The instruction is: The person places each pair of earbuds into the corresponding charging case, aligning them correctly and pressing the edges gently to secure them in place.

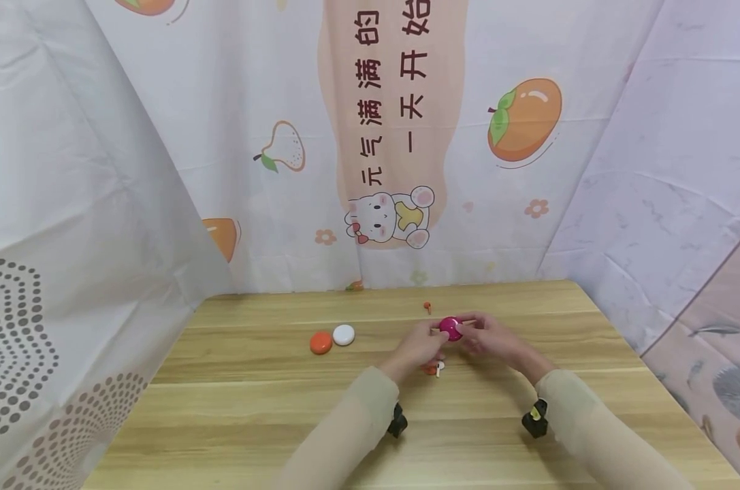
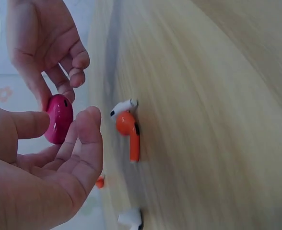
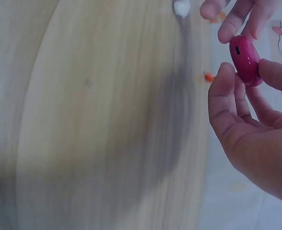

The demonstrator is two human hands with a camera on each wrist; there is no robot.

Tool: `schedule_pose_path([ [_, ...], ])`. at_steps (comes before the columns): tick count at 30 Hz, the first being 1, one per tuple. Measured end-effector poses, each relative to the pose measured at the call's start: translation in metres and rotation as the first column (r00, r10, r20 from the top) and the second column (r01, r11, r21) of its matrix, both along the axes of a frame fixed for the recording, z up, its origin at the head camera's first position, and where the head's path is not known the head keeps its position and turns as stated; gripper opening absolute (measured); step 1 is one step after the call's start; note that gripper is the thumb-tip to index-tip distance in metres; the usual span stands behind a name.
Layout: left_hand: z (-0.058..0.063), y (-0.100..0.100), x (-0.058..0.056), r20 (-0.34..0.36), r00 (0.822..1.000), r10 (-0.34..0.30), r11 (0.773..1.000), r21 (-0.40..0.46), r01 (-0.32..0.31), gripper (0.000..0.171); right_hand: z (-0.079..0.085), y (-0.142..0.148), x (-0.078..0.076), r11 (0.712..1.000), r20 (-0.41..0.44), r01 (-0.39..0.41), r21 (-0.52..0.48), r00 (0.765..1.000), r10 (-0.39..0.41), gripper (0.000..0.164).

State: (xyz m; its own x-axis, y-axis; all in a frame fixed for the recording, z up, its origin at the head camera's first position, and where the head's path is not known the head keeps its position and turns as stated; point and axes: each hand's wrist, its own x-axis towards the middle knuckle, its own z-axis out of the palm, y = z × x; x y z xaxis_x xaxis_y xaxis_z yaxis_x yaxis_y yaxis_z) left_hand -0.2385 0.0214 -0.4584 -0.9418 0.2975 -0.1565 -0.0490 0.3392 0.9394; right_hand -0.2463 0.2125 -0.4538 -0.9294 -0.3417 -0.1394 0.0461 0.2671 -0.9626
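Observation:
Both hands hold a glossy magenta earbud case [image 1: 451, 329], rounded with a small dark slot in its side, above the table. My left hand [image 1: 419, 346] pinches it between thumb and fingers from the left. From the other side, my right hand [image 1: 493, 338] grips it too. Under the left hand lie a white earbud [image 2: 124, 108] and an orange earbud [image 2: 126, 125] close together. Another white earbud [image 2: 130, 218] shows at the bottom of the left wrist view. Farther back on the table is a second orange earbud [image 1: 427, 307].
An orange round case [image 1: 320, 342] and a white round case [image 1: 344, 335] sit side by side left of the hands on the wooden table [image 1: 241, 401]. Behind the table hangs a printed curtain [image 1: 271, 211]. Black wrist cameras [image 1: 535, 419] hang below the sleeves.

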Motion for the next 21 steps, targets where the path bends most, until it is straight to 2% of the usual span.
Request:
schedule_pose_path([
  [5, -0.004, 0.012, -0.005, -0.010, 1.000, 0.006, 1.000, -0.019, -0.006, 0.044, -0.006, 0.006, -0.004, 0.998, -0.006, 0.063, 0.015, 0.998, -0.063, 0.047],
  [10, -0.006, 0.020, -0.007, -0.008, 1.000, 0.022, 1.000, 0.019, -0.021, 0.049, -0.011, 0.011, -0.008, 0.995, -0.018, 0.099, 0.027, 0.995, -0.099, 0.046],
  [16, -0.007, 0.025, -0.009, -0.008, 1.000, 0.014, 0.999, 0.040, -0.014, 0.047, -0.015, 0.012, -0.011, 0.990, -0.012, 0.133, 0.054, 0.991, -0.133, 0.042],
  [21, -0.011, 0.026, -0.013, -0.023, 1.000, 0.001, 1.000, 0.014, -0.001, 0.041, -0.021, 0.009, -0.015, 0.981, -0.015, 0.163, 0.101, 0.987, -0.163, 0.041],
])
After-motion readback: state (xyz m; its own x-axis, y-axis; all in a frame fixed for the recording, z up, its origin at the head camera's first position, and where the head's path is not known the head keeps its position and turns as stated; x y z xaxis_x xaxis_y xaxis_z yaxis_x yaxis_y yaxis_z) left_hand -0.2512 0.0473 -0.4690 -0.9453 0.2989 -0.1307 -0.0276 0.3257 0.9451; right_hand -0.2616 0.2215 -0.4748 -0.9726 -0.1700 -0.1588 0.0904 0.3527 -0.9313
